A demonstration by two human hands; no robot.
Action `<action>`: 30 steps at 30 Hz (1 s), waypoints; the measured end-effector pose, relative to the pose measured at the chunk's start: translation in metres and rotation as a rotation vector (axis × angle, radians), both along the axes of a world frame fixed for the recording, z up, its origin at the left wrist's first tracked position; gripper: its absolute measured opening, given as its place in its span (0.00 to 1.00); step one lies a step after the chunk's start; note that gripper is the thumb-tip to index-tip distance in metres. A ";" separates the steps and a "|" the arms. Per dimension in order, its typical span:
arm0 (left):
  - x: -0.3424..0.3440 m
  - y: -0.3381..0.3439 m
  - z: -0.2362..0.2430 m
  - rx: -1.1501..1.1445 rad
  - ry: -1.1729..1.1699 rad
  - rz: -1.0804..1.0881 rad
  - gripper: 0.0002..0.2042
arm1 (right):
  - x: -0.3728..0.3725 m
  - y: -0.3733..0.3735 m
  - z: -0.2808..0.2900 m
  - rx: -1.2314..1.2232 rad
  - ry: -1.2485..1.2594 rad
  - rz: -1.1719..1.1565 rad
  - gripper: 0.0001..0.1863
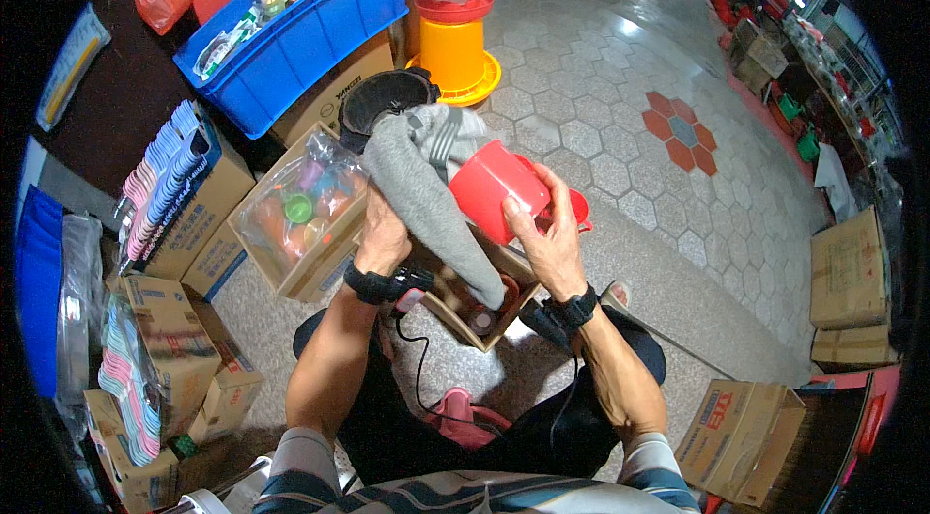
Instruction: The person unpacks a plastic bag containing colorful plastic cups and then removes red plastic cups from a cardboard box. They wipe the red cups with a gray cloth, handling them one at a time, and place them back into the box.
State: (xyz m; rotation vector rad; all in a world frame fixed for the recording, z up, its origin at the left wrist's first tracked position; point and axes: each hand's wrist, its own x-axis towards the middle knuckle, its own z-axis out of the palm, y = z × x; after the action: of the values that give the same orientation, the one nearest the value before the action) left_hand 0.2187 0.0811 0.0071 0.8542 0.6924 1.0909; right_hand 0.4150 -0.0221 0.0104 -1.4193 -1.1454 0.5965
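My left hand (383, 235) is closed on a grey cloth (426, 199), which looks like a piece of clothing with white stripes near its far end. The cloth hangs down into an open cardboard box (450, 320) between my knees. In my right hand (550, 241) is a red plastic cup (499, 186), tilted on its side, the fingers wrapped around it. Another red piece (582, 210) with a loop shows behind those fingers; whether it belongs to the cup I cannot tell. Reddish items inside the box are partly hidden by the cloth.
A box of wrapped colourful items (298, 209) stands left of my left hand. Beyond are a black container (373, 107), a yellow poultry feeder (452, 54) and a blue crate (310, 34). Cartons (170, 320) line the left; another carton (736, 436) sits at the lower right.
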 end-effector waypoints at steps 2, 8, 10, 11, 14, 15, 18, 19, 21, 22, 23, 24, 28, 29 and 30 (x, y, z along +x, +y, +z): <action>0.010 -0.007 0.007 0.543 0.358 -0.055 0.34 | 0.000 0.000 0.002 0.070 -0.268 -0.045 0.42; 0.036 -0.032 0.006 0.634 0.504 0.010 0.38 | -0.004 -0.007 0.003 0.267 -0.628 0.026 0.53; 0.037 -0.027 0.004 0.593 0.482 0.096 0.25 | -0.006 -0.010 0.001 0.256 -0.605 0.064 0.54; 0.034 -0.023 0.004 0.550 0.480 0.098 0.22 | -0.008 -0.011 0.000 0.256 -0.616 0.075 0.54; 0.026 -0.017 0.007 0.527 0.445 0.138 0.11 | -0.012 -0.011 -0.006 0.269 -0.565 0.085 0.56; 0.022 -0.014 0.010 0.512 0.445 0.130 0.11 | -0.014 -0.010 -0.008 0.281 -0.538 0.081 0.56; 0.017 -0.011 0.016 0.445 0.246 0.115 0.15 | -0.014 -0.006 -0.013 0.201 -0.209 0.074 0.57; 0.016 -0.012 0.018 0.461 0.223 0.121 0.15 | -0.013 -0.004 -0.013 0.160 -0.053 0.086 0.59; 0.016 -0.012 0.018 0.510 0.212 0.106 0.14 | -0.009 -0.004 -0.013 0.013 0.247 0.218 0.58; 0.017 -0.012 0.016 0.559 0.210 0.092 0.15 | -0.004 -0.004 -0.011 -0.083 0.393 0.322 0.57; 0.018 -0.012 0.014 0.619 0.208 0.066 0.15 | -0.005 -0.005 -0.011 -0.143 0.615 0.394 0.54; 0.017 -0.013 0.012 0.652 0.296 0.063 0.16 | -0.006 -0.004 -0.011 -0.157 0.685 0.395 0.51; 0.010 -0.009 0.003 0.651 0.358 0.018 0.18 | -0.006 -0.011 -0.003 -0.189 0.795 0.342 0.46; 0.007 -0.008 0.002 0.651 0.393 0.006 0.19 | -0.006 -0.009 -0.001 -0.123 0.741 0.347 0.46; 0.005 -0.007 0.002 0.539 0.301 -0.002 0.20 | -0.005 -0.008 0.001 -0.057 0.683 0.351 0.45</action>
State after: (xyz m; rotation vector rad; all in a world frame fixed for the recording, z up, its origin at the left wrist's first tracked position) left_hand 0.2235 0.0745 0.0088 1.5032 0.6502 1.1785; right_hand 0.4103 -0.0303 0.0115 -0.9343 -0.8189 1.2560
